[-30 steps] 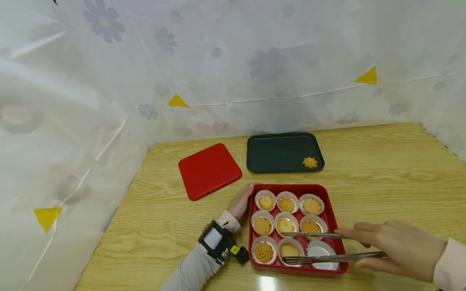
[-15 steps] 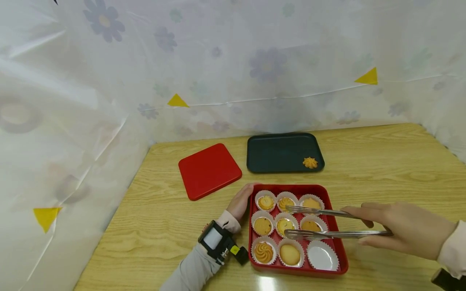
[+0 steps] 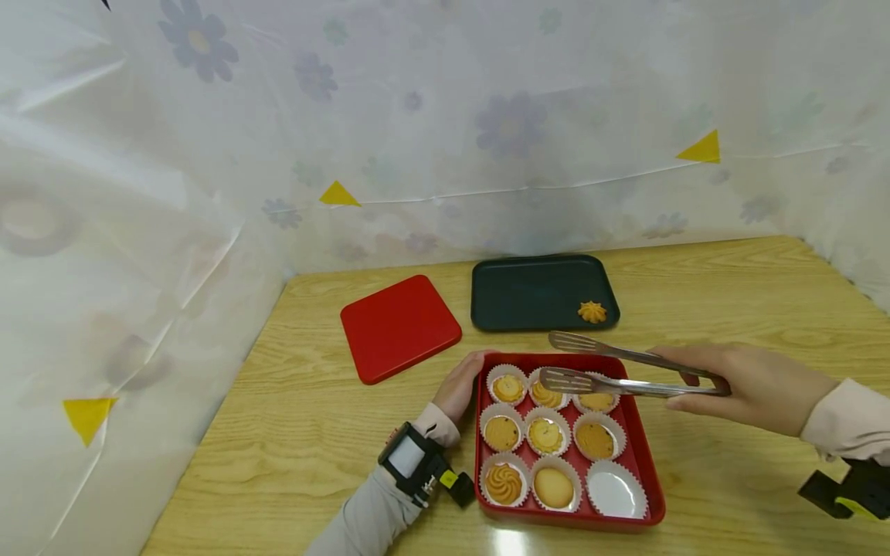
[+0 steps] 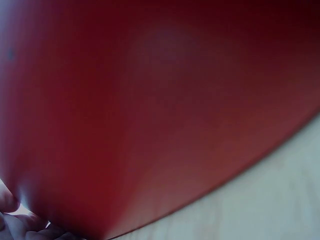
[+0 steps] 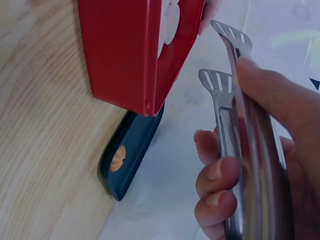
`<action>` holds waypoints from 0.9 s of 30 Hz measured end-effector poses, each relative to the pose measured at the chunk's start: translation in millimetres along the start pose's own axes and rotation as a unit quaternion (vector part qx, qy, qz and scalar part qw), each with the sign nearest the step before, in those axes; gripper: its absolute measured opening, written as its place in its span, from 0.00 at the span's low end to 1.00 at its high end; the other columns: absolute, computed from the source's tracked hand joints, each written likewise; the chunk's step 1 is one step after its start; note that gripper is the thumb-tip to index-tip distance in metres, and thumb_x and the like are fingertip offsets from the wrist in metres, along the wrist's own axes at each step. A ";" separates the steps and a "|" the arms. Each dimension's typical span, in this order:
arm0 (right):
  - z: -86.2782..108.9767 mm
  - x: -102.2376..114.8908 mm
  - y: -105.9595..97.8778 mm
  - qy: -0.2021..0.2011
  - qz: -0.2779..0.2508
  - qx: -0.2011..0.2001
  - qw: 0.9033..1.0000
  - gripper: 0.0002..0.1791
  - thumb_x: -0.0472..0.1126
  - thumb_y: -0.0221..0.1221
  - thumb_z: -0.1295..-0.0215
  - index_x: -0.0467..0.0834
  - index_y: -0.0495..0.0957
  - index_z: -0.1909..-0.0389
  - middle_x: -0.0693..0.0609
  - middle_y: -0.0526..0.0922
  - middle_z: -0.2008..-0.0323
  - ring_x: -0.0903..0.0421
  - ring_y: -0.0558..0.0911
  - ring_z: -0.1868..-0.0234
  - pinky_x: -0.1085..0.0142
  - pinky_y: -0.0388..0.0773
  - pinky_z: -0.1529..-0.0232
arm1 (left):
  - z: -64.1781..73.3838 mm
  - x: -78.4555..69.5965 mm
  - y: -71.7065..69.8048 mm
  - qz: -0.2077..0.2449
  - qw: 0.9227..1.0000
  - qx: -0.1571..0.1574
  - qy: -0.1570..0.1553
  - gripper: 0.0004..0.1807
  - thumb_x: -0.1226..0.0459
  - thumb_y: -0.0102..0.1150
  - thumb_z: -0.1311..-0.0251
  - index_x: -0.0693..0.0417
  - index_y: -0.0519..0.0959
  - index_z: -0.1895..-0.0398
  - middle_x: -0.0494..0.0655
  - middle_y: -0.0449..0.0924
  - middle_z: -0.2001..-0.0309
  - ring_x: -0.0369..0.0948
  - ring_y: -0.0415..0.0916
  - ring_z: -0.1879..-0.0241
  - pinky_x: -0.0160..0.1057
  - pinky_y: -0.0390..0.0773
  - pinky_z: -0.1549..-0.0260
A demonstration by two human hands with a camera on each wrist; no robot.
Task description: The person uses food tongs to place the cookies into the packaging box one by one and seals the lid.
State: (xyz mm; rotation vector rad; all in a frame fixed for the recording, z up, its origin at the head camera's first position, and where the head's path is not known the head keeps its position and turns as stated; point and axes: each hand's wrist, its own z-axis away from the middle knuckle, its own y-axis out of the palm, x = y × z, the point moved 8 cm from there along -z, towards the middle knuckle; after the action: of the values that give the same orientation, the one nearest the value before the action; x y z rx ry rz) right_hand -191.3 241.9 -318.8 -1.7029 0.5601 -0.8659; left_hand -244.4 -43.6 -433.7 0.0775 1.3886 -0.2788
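Observation:
My left hand (image 3: 459,386) holds the far left corner of a red box (image 3: 653,479); only bits of its fingers (image 4: 17,225) show in the left wrist view. White paper cups with cookies (image 3: 554,486) fill the box in rows, and the front right paper cup (image 3: 615,490) holds no cookie. With my right hand (image 3: 754,386) I grip metal tongs (image 3: 647,386), thumb on one arm and fingers round the other. Their slotted ends stand apart with nothing between them, over the box's back row and far rim. The right wrist view shows these tongs (image 5: 227,130) too.
Behind the box lies a dark green tray (image 3: 535,293) with a star-shaped cookie (image 3: 592,312) near its front right corner. A red lid (image 3: 401,328) rests on the wooden table (image 3: 278,432) to the left. A flowered plastic sheet (image 3: 445,139) hangs behind.
My right hand has carried the tongs from the box's front row to its far rim, away from me. The left hand, box, tray and lid have stayed put.

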 end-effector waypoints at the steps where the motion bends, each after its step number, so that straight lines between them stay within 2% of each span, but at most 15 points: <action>1: -1.2 -2.5 -0.6 0.008 -0.002 -0.003 1.000 0.33 0.50 0.69 0.46 0.35 0.75 0.43 0.65 0.69 0.73 0.73 0.59 0.82 0.74 0.62 0.80 | 0.1 0.1 -0.2 0.000 1.000 -0.001 0.000 0.23 0.52 0.36 0.25 0.51 0.73 0.37 0.50 0.74 0.42 0.44 0.67 0.42 0.52 0.59 0.35; 7: -8.3 -16.3 -0.3 0.051 -0.002 0.007 0.999 0.34 0.51 0.68 0.44 0.35 0.74 0.41 0.61 0.74 0.71 0.71 0.61 0.80 0.72 0.64 0.79 | 1.1 0.0 -0.6 -0.003 1.000 -0.005 -0.005 0.23 0.52 0.36 0.25 0.51 0.73 0.37 0.50 0.73 0.40 0.44 0.66 0.41 0.53 0.57 0.34; 15: -13.5 -30.1 -3.2 0.049 0.002 -0.020 0.999 0.32 0.47 0.70 0.46 0.35 0.75 0.43 0.60 0.68 0.75 0.70 0.60 0.81 0.72 0.61 0.80 | 0.0 0.7 0.1 0.005 1.000 -0.001 -0.006 0.22 0.52 0.36 0.25 0.50 0.74 0.39 0.49 0.75 0.44 0.42 0.68 0.45 0.51 0.60 0.36; 21: -19.8 -47.7 -0.2 0.090 0.016 -0.008 0.996 0.35 0.50 0.68 0.43 0.32 0.73 0.41 0.57 0.76 0.73 0.67 0.65 0.79 0.70 0.64 0.77 | -1.1 -0.4 0.9 0.001 1.000 0.005 0.001 0.22 0.53 0.35 0.24 0.51 0.74 0.39 0.49 0.75 0.45 0.41 0.68 0.47 0.48 0.62 0.38; 25: -26.0 -57.5 2.1 0.102 0.025 -0.011 0.994 0.35 0.51 0.68 0.43 0.31 0.73 0.42 0.56 0.74 0.75 0.63 0.68 0.77 0.68 0.64 0.76 | -0.7 -0.2 0.9 0.000 1.000 0.004 0.001 0.22 0.53 0.35 0.24 0.52 0.73 0.38 0.51 0.75 0.44 0.42 0.68 0.46 0.50 0.61 0.37; 27: -29.1 -63.0 3.9 0.108 0.031 -0.011 0.994 0.36 0.52 0.67 0.43 0.31 0.73 0.42 0.53 0.77 0.74 0.60 0.69 0.76 0.66 0.66 0.75 | 0.1 -0.1 0.5 0.001 1.000 0.001 0.000 0.23 0.53 0.36 0.24 0.52 0.73 0.38 0.51 0.74 0.42 0.43 0.67 0.44 0.51 0.60 0.36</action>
State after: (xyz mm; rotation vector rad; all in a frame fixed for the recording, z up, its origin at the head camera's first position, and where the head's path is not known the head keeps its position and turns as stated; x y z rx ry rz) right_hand -253.0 269.4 -335.2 -1.6124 0.7668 -1.0097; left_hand -244.2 -43.1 -433.6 0.0808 1.3875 -0.2798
